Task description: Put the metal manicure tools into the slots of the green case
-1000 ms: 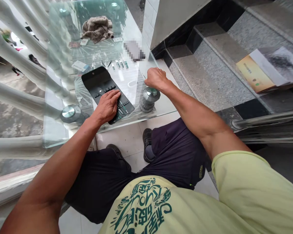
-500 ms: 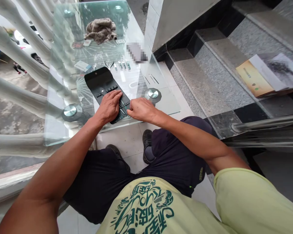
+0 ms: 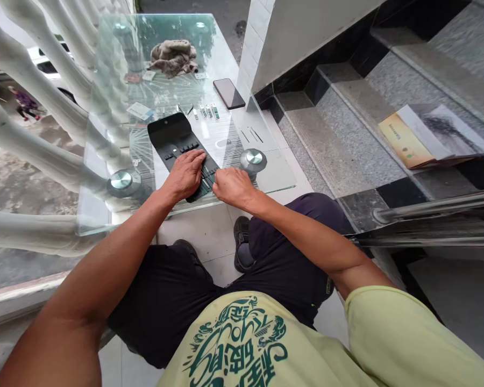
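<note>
An unfolded black case [image 3: 170,134] with slots and loops lies on the glass table [image 3: 280,181] near its front edge. My left hand [image 3: 187,173] rests flat on the case, fingers stretched out. At the case's right edge my right hand [image 3: 234,185] is closed, fingertips pinched; what they grip is too small to make out. Slim metal tools show in the slots between my hands. Beyond the case stand several nail clippers [image 3: 208,111] in a row, beside small pliers [image 3: 190,110]. Two thin tools [image 3: 257,134] lie to the right.
A crumpled cloth [image 3: 174,58] and a phone [image 3: 229,93] are on the table's far part. A card packet [image 3: 140,112] lies at left. White balusters line the left side; stone steps [image 3: 347,145] at right carry an open box [image 3: 411,137].
The view has shifted slightly. Both hands stay at the case. One of the thin tools on the right no longer shows distinctly.
</note>
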`<action>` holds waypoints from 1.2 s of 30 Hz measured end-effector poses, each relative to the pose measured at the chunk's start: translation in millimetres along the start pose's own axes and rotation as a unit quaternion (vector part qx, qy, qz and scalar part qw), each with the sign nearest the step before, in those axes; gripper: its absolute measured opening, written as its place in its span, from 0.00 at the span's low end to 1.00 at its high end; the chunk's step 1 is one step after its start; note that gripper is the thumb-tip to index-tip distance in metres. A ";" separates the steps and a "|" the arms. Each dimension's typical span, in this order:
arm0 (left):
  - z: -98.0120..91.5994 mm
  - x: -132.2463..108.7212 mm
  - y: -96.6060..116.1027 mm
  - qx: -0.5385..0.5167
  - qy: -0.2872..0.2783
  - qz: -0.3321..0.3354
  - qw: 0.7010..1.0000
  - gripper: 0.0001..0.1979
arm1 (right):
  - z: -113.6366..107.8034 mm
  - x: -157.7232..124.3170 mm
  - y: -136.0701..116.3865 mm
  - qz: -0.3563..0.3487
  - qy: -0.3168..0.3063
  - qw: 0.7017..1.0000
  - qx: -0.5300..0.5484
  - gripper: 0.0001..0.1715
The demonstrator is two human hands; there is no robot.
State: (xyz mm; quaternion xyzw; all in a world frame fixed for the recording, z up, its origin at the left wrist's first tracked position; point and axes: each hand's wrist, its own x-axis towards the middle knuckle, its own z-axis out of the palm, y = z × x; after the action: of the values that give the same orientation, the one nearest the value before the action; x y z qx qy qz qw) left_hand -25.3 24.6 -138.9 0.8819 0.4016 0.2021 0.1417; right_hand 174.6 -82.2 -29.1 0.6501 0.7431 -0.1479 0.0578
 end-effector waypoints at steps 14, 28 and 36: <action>1.5 1.0 -3.4 0.015 0.004 0.006 1.000 0.32 | -5.3 24.9 4.4 0.026 0.020 0.999 0.040 0.22; 3.7 2.8 -4.5 0.022 0.007 0.010 1.000 0.33 | -10.8 32.3 4.4 0.039 0.008 0.997 0.063 0.21; 4.7 4.1 -8.5 0.026 0.003 0.008 1.000 0.32 | -7.9 39.6 13.6 0.036 0.010 0.995 0.092 0.17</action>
State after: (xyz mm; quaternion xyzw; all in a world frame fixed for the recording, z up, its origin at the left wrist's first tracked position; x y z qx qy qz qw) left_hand -26.1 32.8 -145.5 0.8881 0.3996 0.1953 0.1162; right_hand 182.9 -40.8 -34.6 0.6802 0.7033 -0.2066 -0.0042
